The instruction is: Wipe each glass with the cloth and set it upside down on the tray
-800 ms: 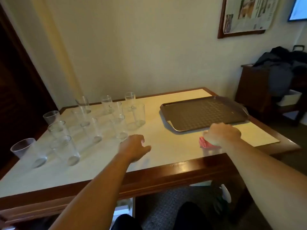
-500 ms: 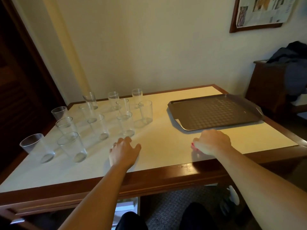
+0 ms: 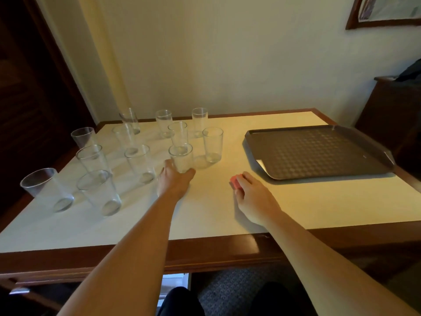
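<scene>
With left hand (image 3: 174, 182) wrapped round centre-frame glass (image 3: 181, 157) and right hand (image 3: 256, 198) clutching pink cloth (image 3: 235, 184), lift straight up, clear of neighbouring glasses (image 3: 213, 144).

I log a wood-edged table (image 3: 216, 249) with a pale top, set against a cream wall (image 3: 227, 53). A framed picture (image 3: 387, 10) hangs at upper right. A dark cabinet (image 3: 391, 106) stands just beside the table.

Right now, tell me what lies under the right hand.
A pink cloth lies under the right hand, on the table. Only its end shows beyond the hand; the rest is covered, so its size and shape cannot be told.
</scene>
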A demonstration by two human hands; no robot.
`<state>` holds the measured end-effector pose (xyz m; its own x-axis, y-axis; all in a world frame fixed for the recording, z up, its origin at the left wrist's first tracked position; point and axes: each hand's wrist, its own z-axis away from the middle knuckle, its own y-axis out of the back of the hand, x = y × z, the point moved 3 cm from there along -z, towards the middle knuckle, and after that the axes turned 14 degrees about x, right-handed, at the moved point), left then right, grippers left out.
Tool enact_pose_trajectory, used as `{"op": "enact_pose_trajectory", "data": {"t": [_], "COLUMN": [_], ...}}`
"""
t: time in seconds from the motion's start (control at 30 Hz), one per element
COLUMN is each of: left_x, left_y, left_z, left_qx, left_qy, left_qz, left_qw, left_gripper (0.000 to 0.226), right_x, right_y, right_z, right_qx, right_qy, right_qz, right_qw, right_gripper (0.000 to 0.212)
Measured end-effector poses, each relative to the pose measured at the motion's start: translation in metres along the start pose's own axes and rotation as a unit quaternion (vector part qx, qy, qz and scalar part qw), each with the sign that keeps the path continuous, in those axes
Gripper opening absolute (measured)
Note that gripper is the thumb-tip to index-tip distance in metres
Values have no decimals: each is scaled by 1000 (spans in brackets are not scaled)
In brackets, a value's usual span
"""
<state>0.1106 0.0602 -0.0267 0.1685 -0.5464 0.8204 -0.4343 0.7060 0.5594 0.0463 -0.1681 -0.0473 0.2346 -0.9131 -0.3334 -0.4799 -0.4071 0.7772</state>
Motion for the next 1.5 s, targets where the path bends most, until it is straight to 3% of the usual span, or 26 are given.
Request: {"op": "enact_pose_trajectory", "data": {"t": [0.1,0.23,0.4,0.5,0.67,0.77,0.87,0.93,1.03,1.1,1.23,1.37,1.5], "left_x": [3,-7,8,14,33,43,54,58,66,69,70,71,86], "left_y": [-12,-28,-24,-17,12,23,23,17,4,-1,-11,-9,4], "left_z": [-6,-12,-2,2,8,7,15,22,37,47,62,63,57], "left_qx": [0,2,-20,-62,-121,-159,-201,-199,-177,-154,-188,-264,-174], "left_qy": [5,-9,-10,1,-34,-62,-29,14,87,130,134,101,25], "left_qz": [45,72,163,211,209,212,257,329,457,495,408,378,393], "left_qw": [999,997,986,976,970,962,945,923,868,845,884,882,903], "left_gripper": [87,79,60,75,100,106,108,91,43,42,76,51,49], "right_x": [0,1,3,4,0,-15,-38,-51,-66,-74,-73,-49,-60], "right_y": [-5,-10,-6,1,41,72,89,87,74,63,50,56,54], "right_z": [-8,-11,-11,-13,-38,-63,-72,-67,-50,-33,-22,-42,-21], "right_qx": [-40,-92,-23,3,112,148,115,92,105,107,99,109,119], "right_qy": [15,-11,-29,-60,-249,-251,-205,-179,-143,-113,-113,-188,-207], "right_qz": [24,20,-46,-92,-283,-353,-404,-412,-384,-392,-389,-438,-473], "right_qw": [999,996,998,994,920,889,884,889,906,907,909,872,848], "right_gripper": [39,51,32,30,40,38,38,38,41,43,43,46,47]}}
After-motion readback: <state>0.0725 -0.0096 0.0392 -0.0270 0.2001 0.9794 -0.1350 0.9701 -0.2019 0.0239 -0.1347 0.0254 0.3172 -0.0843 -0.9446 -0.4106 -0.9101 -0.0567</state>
